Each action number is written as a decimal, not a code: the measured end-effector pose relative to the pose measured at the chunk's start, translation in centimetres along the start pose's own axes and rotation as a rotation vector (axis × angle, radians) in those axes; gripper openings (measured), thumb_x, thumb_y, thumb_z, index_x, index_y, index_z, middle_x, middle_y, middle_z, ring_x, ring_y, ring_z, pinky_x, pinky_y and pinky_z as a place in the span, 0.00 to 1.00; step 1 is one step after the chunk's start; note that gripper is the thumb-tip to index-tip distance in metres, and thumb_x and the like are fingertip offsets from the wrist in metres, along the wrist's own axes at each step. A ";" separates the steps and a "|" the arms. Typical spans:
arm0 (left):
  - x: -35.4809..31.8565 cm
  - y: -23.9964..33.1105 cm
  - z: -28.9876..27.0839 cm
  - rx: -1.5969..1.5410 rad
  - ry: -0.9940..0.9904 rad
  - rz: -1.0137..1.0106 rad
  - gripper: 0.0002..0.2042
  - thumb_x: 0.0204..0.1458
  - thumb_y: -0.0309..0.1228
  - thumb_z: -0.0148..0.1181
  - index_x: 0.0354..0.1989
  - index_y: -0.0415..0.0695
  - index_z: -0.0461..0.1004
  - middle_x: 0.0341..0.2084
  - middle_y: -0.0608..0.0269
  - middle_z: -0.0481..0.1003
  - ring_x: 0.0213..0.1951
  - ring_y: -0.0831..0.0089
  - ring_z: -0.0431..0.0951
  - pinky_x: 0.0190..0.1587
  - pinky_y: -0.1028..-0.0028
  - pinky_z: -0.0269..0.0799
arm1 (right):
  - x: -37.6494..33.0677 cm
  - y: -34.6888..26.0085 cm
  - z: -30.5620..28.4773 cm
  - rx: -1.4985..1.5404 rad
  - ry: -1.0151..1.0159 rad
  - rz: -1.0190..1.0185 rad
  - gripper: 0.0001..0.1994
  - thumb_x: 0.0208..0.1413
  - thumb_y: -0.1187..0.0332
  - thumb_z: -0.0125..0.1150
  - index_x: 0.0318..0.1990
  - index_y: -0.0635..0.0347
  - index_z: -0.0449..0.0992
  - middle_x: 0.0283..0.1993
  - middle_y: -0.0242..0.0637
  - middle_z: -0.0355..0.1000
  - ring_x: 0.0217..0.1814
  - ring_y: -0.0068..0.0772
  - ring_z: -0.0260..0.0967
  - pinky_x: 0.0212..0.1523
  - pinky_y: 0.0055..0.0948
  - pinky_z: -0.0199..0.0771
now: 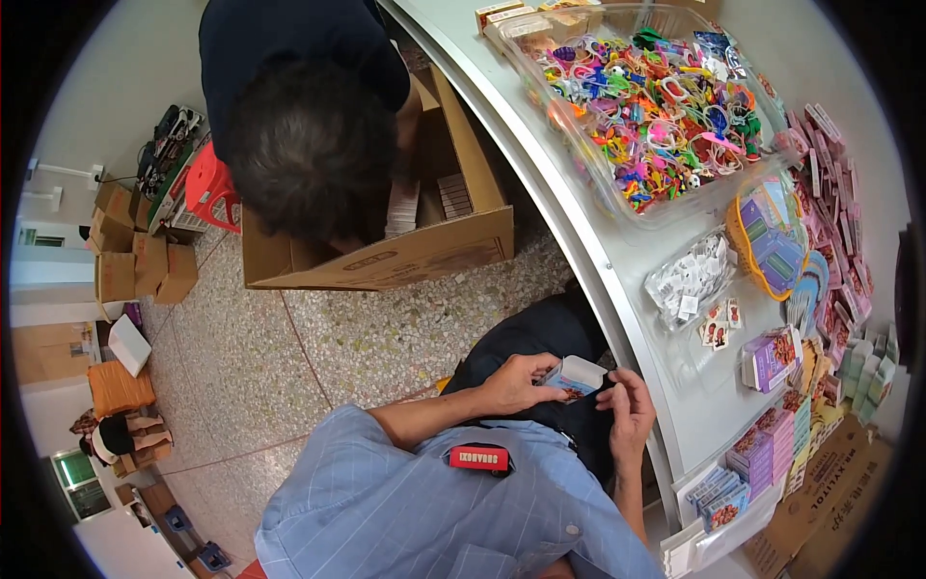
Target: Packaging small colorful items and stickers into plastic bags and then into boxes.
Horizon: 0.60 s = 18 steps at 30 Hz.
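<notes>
My left hand (pixel 527 382) is closed around a small light-blue carton (pixel 573 376), which lies tilted above my lap with its white end flap raised. At the carton's right end is my right hand (pixel 629 410), its fingers curled and the tips drawn together by the flap. Whether something small is between those fingertips is too small to see. To the right of my hands, on the white table (pixel 627 318), are a plastic bag of small white packets (pixel 691 278) and a few small printed cards (pixel 719 326).
A clear bin of colourful trinkets (pixel 656 125) fills the table's far end. Yellow basket (pixel 772 241), purple carton (pixel 772 359) and stacked small cartons (pixel 762 449) line the right side. Another person (pixel 299 145) bends over a large cardboard box (pixel 405 256) at far left.
</notes>
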<state>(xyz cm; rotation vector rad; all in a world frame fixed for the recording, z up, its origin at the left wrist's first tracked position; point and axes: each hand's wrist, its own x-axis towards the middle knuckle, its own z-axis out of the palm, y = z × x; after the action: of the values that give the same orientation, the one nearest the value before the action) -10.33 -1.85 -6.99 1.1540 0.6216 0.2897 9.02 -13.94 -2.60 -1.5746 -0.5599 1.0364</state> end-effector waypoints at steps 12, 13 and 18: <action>-0.5 0.5 -0.1 0.048 -0.032 -0.083 0.18 0.54 0.24 0.69 0.51 0.33 0.73 0.43 0.55 0.81 0.46 0.76 0.80 0.52 0.74 0.75 | -0.1 1.9 0.7 0.066 -0.192 0.098 0.24 0.58 0.80 0.63 0.63 0.69 0.67 0.53 0.38 0.73 0.40 0.16 0.69 0.44 0.17 0.71; -0.6 -0.1 -0.1 0.042 -0.029 -0.085 0.18 0.54 0.24 0.69 0.51 0.33 0.73 0.43 0.55 0.81 0.46 0.75 0.80 0.52 0.74 0.75 | -0.2 1.9 0.8 0.065 -0.193 0.098 0.24 0.58 0.80 0.63 0.63 0.69 0.67 0.53 0.38 0.73 0.40 0.16 0.69 0.44 0.17 0.71; -0.1 0.0 0.4 0.241 0.052 -0.046 0.19 0.49 0.29 0.74 0.47 0.35 0.76 0.36 0.54 0.82 0.39 0.75 0.81 0.45 0.73 0.77 | -0.4 2.2 0.5 -0.016 -0.146 0.136 0.20 0.63 0.74 0.60 0.61 0.69 0.69 0.47 0.35 0.75 0.40 0.18 0.70 0.44 0.20 0.72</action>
<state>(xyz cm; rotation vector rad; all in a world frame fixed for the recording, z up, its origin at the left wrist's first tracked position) -10.23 -2.19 -6.84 1.3644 0.7427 0.2099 8.04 -14.62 -4.52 -1.5761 -0.5672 1.2595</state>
